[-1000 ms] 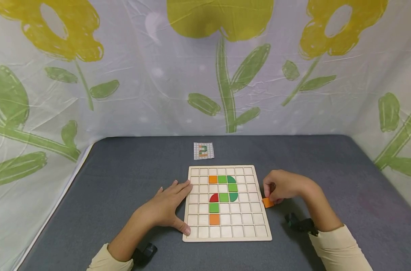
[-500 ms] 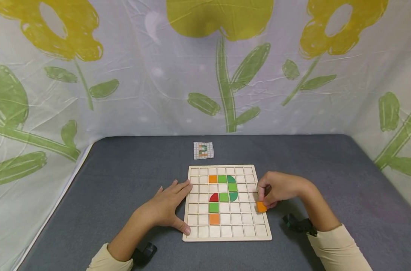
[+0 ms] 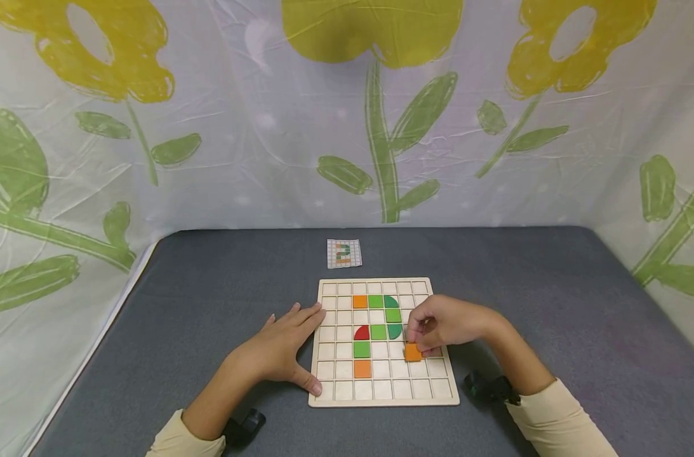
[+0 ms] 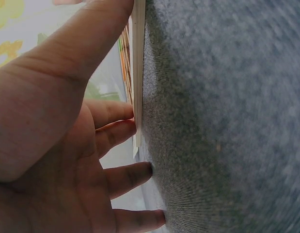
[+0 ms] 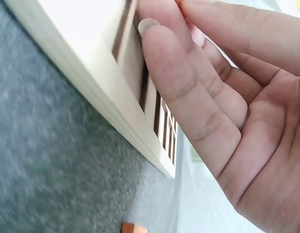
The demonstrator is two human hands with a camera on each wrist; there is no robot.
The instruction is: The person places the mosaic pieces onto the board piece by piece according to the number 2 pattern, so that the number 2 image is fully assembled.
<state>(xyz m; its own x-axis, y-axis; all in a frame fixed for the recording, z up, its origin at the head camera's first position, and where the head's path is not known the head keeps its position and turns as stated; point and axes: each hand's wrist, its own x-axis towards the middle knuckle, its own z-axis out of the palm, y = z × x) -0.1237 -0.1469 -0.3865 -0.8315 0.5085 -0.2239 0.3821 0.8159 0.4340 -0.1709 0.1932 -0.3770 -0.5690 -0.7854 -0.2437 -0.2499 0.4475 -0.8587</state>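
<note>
Between thumb and fingers, my right hand (image 3: pixel 455 320) pinches an orange square tile (image 3: pixel 413 352) over the right part of a pale wooden grid board (image 3: pixel 383 403). In the right wrist view that tile is almost wholly hidden by the fingers. My left hand (image 3: pixel 284 346) lies spread at the board's left edge, thumb and two fingertips at the rim, other fingertips on the cloth. Set in the grid are orange squares (image 3: pixel 360 301), (image 3: pixel 362 369), several green squares (image 3: pixel 378 332), two dark green rounded pieces (image 3: pixel 395 331) and a red rounded piece (image 3: pixel 361 332).
A small printed card (image 3: pixel 343 254) with a coloured grid pattern lies behind the board on the dark grey cloth-covered table (image 3: pixel 238 273). An orange block (image 5: pixel 134 228) shows past the board in the right wrist view. A flower-printed curtain (image 3: pixel 255 158) hangs behind.
My right hand has carried the orange tile leftward from beside the board's right edge to over the grid. The left hand and the board stay put.
</note>
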